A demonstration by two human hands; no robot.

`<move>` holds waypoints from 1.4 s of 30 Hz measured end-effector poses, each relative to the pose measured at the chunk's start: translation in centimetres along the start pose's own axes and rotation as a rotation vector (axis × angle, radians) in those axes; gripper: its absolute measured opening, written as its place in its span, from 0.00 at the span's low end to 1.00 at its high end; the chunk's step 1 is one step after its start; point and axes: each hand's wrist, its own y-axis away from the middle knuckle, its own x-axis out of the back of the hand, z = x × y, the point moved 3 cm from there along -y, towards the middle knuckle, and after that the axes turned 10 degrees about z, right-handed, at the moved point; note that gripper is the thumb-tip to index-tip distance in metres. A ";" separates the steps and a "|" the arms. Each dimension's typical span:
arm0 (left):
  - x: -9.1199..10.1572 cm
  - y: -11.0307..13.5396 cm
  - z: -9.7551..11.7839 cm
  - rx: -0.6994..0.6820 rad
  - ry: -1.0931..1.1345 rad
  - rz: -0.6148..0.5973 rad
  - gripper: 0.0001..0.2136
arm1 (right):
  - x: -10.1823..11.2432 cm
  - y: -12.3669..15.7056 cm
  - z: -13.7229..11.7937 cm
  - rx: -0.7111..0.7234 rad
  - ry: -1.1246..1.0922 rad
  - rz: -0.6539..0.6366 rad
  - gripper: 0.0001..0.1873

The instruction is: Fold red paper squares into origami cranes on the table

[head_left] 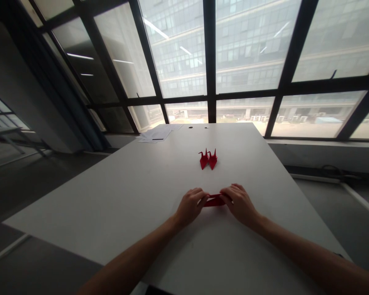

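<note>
A piece of folded red paper (214, 201) is stretched between my two hands, just over the white table. My left hand (191, 205) pinches its left end between thumb and fingers. On the other end, my right hand (237, 202) has its fingers closed over the paper and hides that part. A narrow gap shows between the paper's upper and lower layers. Beyond my hands, two red origami cranes stand side by side: a left crane (203, 160) and a right crane (213, 160).
The white table (117, 200) reaches toward the windows. Sheets of paper (161, 133) lie at its far left corner with a dark pen (157, 139) on them. Near the far edge are a dark round spot (190, 127) and a smaller one.
</note>
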 end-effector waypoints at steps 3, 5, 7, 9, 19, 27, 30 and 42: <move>0.4 -0.1 0.1 0.057 0.101 0.056 0.13 | 0.4 -0.2 0.0 -0.033 -0.012 0.043 0.14; 0.6 -0.2 0.3 0.067 0.149 0.094 0.12 | 0.6 -0.3 0.0 -0.055 -0.024 0.060 0.15; 0.8 -0.2 0.5 0.074 0.196 0.127 0.11 | 0.7 -0.3 0.1 -0.087 -0.034 0.077 0.14; 0.9 -0.3 0.6 0.088 0.245 0.143 0.11 | 0.6 -0.4 0.2 -0.126 -0.045 0.087 0.12; -0.7 0.0 -1.5 0.229 0.141 0.051 0.10 | 0.0 0.0 -0.7 0.024 0.060 -0.026 0.20; -1.0 0.8 -0.3 0.046 -0.213 -0.081 0.15 | -2.6 2.3 -1.2 0.046 0.109 -0.427 0.34; -2.0 1.6 0.2 -0.059 -0.193 -0.251 0.24 | -2.6 2.2 -1.1 0.054 0.102 -0.432 0.35; 0.5 3.1 -1.7 0.066 -0.343 -0.461 0.33 | -2.1 2.4 -0.6 0.016 0.146 -0.428 0.38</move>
